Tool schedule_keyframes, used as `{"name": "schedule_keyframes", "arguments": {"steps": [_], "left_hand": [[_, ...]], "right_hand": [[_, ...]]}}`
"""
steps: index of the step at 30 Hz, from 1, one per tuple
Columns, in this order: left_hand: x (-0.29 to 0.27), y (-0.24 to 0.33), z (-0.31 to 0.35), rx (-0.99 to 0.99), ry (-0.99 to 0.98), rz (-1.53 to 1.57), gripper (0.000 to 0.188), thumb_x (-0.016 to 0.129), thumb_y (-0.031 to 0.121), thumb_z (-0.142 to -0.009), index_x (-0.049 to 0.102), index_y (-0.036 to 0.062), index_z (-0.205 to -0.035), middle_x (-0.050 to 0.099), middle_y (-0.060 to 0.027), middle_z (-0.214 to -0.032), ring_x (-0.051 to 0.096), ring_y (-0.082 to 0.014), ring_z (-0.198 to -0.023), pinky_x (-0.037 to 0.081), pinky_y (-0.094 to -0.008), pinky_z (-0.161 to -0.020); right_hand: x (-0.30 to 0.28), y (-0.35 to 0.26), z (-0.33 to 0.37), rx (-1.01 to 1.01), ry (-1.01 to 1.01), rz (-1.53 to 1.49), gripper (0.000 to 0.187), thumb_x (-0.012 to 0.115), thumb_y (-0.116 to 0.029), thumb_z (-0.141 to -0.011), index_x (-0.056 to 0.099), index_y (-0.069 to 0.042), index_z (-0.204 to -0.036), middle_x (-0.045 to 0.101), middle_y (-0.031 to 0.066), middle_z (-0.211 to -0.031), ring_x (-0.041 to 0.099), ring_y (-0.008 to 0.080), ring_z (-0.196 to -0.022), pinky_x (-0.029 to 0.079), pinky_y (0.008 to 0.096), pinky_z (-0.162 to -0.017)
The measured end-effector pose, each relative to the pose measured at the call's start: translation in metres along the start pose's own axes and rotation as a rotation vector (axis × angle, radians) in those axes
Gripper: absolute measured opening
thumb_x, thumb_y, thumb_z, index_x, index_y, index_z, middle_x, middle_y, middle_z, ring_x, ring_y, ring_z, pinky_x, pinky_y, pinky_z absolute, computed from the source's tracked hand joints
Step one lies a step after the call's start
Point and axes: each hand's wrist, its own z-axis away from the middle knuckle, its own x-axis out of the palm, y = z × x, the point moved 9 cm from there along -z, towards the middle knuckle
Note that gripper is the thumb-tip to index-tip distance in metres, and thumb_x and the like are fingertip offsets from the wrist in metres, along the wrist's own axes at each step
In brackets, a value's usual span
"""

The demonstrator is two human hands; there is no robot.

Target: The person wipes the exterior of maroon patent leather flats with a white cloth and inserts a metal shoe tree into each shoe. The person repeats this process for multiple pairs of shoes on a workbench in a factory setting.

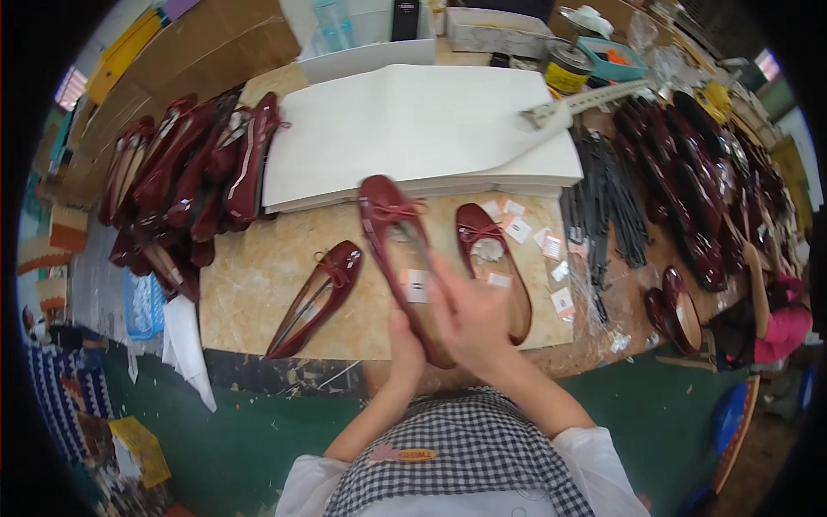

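Upright before me is a dark red patent ballet flat (376,211) with a bow, its toe pointing away. My left hand (408,351) is closed round its heel end. Over its opening, my right hand (475,320) has its fingers closed on a thin dark strip (419,239) running toward the toe; motion blurs the fingertips. A pale label (415,286) shows on the insole. To the left lies another ballet flat (343,263) with a dark strip inside. To the right, a third ballet flat (475,222) has crumpled white paper in its toe, and my right hand partly covers it.
Stacked red shoes (177,164) stand at the left and more red shoes (680,189) at the right. A thick white paper stack (396,129) lies at the back. Black strips (607,198) and small stickers (551,246) are on the right. Another person's arm (758,289) shows far right.
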Motion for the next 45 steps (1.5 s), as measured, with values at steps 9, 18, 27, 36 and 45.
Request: {"name": "schedule_keyframes", "arguments": {"steps": [9,18,27,36,45], "left_hand": [[-0.03,0.084,-0.014,0.355,-0.024,-0.961,0.047,0.06,0.018,-0.088,0.051,-0.0014,-0.131,0.062,-0.0142,-0.116,0.059,-0.0242,-0.109,0.045,-0.0334,-0.096],[0.086,0.014,-0.035,0.016,-0.407,-0.87,0.068,0.063,0.028,-0.086,0.038,-0.0046,-0.14,0.068,-0.0148,-0.082,0.067,-0.0259,-0.075,0.053,-0.039,-0.068],[0.07,-0.018,0.022,-0.714,-0.472,0.345,0.055,0.044,0.039,-0.096,0.042,0.0016,-0.137,0.056,-0.0134,-0.126,0.055,-0.0226,-0.116,0.045,-0.0357,-0.099],[0.034,0.023,-0.022,-0.115,-0.319,-0.058,0.066,0.051,0.036,-0.094,0.029,-0.0002,-0.145,0.047,-0.013,-0.135,0.045,-0.021,-0.125,0.034,-0.0327,-0.105],[0.049,0.02,0.0,0.035,-0.214,0.093,0.063,0.045,0.04,-0.095,0.034,-0.0009,-0.141,0.052,-0.0128,-0.127,0.05,-0.0198,-0.116,0.039,-0.0323,-0.1]], "right_hand": [[-0.105,0.178,0.037,0.616,-0.026,0.112,0.022,0.065,-0.017,-0.086,0.067,-0.004,-0.103,0.07,0.0136,-0.089,0.068,0.0274,-0.078,0.053,0.0347,-0.07],[-0.182,0.265,0.026,0.616,-0.046,0.712,0.031,0.06,-0.034,-0.087,0.068,-0.005,-0.082,0.069,0.0161,-0.077,0.066,0.0381,-0.076,0.052,0.0475,-0.069],[-0.104,0.148,0.038,0.565,0.017,-0.185,0.033,0.065,-0.005,-0.086,0.062,0.003,-0.118,0.042,-0.0084,-0.054,0.039,0.0012,-0.051,0.031,0.0202,-0.046],[-0.022,0.065,0.037,0.574,-0.354,-0.479,0.034,0.059,-0.012,-0.092,0.06,-0.002,-0.124,0.038,0.0049,-0.055,0.035,0.0083,-0.05,0.032,0.0277,-0.046],[-0.035,0.028,0.008,0.174,0.03,-0.085,0.025,0.061,-0.008,-0.088,0.065,0.004,-0.11,0.054,0.0154,-0.055,0.054,0.0254,-0.044,0.04,0.0361,-0.045]]}}
